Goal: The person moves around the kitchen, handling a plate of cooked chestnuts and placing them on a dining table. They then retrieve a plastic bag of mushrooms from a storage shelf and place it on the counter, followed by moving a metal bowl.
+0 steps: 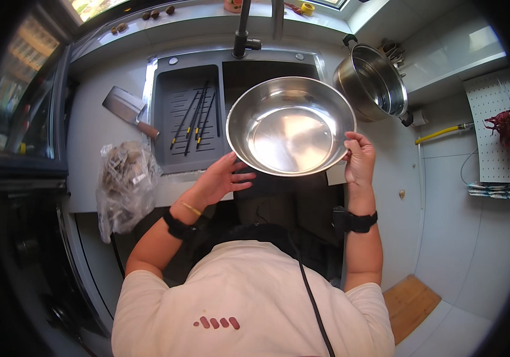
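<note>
A round stainless steel basin is held over the right side of the sink, its shiny inside facing up. My right hand grips its rim at the lower right, thumb on top and fingers curled around the edge. At the lower left of the rim is my left hand; its thumb tip meets or nearly meets the metal, while the other fingers spread apart below the basin's edge. In the grey left sink bowl lie several black chopsticks with yellow bands. The basin hides much of the dark right bowl.
Left of the sink lie a cleaver and a clear plastic bag with greyish contents. A dark faucet rises behind the basin. A steel pot stands tilted at right. Lower right is a wooden board.
</note>
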`<state>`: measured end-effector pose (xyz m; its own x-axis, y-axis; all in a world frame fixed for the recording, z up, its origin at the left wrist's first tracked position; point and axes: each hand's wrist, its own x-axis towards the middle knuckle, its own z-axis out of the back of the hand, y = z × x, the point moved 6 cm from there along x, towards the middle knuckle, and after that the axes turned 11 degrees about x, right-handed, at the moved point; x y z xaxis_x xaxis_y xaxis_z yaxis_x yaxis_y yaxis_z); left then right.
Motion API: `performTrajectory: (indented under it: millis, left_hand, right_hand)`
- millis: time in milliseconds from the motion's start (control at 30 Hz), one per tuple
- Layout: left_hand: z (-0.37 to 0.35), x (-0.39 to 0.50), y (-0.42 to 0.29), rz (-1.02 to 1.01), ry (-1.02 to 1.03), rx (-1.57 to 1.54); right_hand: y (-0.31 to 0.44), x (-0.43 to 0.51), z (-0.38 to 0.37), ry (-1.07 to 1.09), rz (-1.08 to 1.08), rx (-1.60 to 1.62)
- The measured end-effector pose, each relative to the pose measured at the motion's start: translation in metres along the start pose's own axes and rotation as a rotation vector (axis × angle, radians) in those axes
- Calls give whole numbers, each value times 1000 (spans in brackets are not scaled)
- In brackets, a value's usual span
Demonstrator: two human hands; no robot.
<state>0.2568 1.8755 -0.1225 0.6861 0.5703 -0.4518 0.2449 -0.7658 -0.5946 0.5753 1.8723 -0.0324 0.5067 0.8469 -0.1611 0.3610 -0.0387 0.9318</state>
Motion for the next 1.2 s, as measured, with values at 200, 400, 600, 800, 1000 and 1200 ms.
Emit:
performTrajectory:
  millis: [200, 400, 600, 800, 1000, 1200]
  left_hand:
    - [26, 88, -6, 128, -105, -92]
    - [37, 126, -3, 152, -213, -119]
    - [42, 164, 0, 56, -410, -88]
    - [68, 187, 16, 84, -549, -86]
    - [80, 210, 35, 130, -540, -46]
    - [102, 221, 51, 222, -628, -232]
  right_hand:
    - [-36, 41, -14, -59, -6, -38]
    - [-61, 66, -6, -48, -64, -123]
    - [-96, 84, 23, 70, -339, -91]
    - [-121, 55, 30, 374, -248, -653]
    - [-110, 26, 42, 565, -22, -872]
    - [-103, 23, 42, 630, 31, -867]
